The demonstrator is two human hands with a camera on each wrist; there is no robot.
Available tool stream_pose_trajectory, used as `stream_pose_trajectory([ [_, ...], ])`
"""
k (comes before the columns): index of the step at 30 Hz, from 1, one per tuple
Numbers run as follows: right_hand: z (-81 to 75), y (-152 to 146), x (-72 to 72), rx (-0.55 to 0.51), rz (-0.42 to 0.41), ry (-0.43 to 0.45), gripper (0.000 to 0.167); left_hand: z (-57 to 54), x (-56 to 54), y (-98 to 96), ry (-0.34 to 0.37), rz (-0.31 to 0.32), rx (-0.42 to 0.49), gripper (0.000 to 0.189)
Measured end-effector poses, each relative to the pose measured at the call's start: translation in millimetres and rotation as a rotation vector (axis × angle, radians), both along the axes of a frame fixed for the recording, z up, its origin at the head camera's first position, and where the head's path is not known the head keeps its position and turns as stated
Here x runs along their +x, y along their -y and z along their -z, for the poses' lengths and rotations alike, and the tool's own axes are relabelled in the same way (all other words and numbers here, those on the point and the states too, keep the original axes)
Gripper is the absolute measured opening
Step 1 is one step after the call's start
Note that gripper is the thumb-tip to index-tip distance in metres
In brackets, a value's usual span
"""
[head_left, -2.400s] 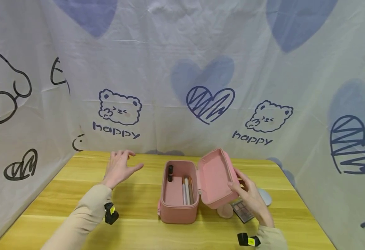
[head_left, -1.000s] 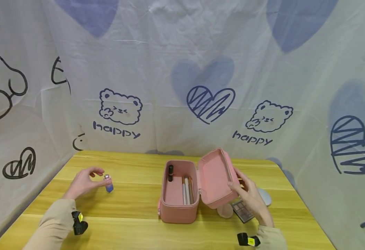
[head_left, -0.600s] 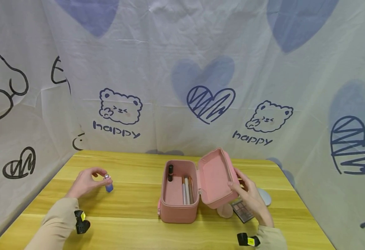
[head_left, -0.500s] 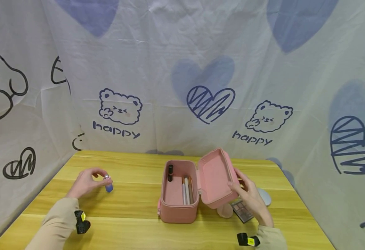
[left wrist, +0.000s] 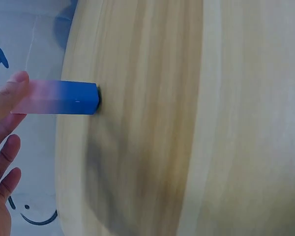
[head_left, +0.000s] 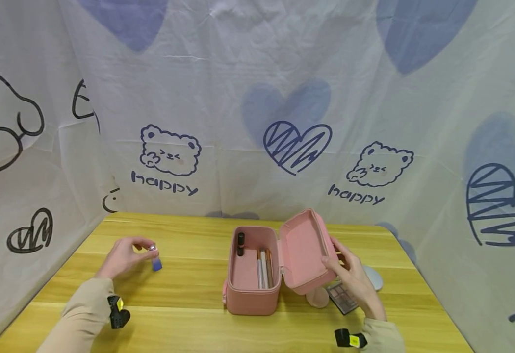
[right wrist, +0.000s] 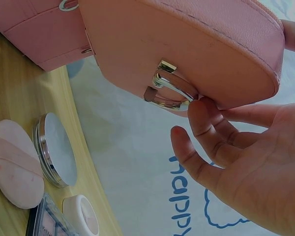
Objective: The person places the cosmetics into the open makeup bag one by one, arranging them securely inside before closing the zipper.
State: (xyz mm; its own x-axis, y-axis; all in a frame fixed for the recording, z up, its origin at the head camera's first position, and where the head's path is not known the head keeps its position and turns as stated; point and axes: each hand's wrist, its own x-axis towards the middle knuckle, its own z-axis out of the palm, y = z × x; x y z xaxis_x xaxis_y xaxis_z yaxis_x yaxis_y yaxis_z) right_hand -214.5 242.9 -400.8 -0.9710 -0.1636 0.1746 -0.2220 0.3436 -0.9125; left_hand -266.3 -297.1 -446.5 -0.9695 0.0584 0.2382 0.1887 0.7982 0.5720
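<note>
My left hand (head_left: pixel 127 256) pinches a small bottle (head_left: pixel 156 264) between thumb and fingers near its top. In the left wrist view the bottle (left wrist: pixel 64 97) fades from pink to blue, its blue base close over the table. A pink makeup case (head_left: pixel 254 301) stands unzipped at the middle. Its lid (head_left: pixel 303 250) leans out to the right, gripped at the edge by my right hand (head_left: pixel 353 274), thumb on the inner rim. The right wrist view shows the fingers beside the lid's handle (right wrist: pixel 172 91). Inside the case lie a black tube (head_left: pixel 240 245) and several makeup brushes (head_left: pixel 264 269).
Under and beside the lid lie a powder puff (right wrist: pixel 17 167), an eyeshadow palette (head_left: pixel 342 298), a round silver compact (right wrist: pixel 58 150) and a small white round pot (right wrist: pixel 81 215). A printed cloth (head_left: pixel 240 98) hangs behind the wooden table (head_left: pixel 187 318).
My left hand has moved left and down from over the table's back and taken hold of the bottle, which has just shifted slightly right and tilted. The right hand and lid have stayed still.
</note>
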Motion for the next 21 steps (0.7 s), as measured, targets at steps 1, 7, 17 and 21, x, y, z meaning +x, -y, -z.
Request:
stream_pose_trajectory([
  [1, 0.0, 0, -0.1, 0.0, 0.0, 0.0, 0.065, -1.5, -0.3, -1.4, 0.002, 0.003, 0.002, 0.03],
  [7, -0.3, 0, -0.4, -0.003, -0.002, -0.001, 0.065, -11.4, -6.4, -12.0, -0.011, 0.012, 0.014, 0.034],
  [17, 0.2, -1, -0.9, -0.005, -0.001, -0.002, 0.065, -31.0, -21.9, -33.7, -0.029, 0.059, 0.016, 0.032],
  [21, 0.5, -1, -0.9, -0.006, -0.002, -0.005, 0.064, -44.1, -27.7, -44.4, -0.004, 0.098, 0.021, 0.03],
])
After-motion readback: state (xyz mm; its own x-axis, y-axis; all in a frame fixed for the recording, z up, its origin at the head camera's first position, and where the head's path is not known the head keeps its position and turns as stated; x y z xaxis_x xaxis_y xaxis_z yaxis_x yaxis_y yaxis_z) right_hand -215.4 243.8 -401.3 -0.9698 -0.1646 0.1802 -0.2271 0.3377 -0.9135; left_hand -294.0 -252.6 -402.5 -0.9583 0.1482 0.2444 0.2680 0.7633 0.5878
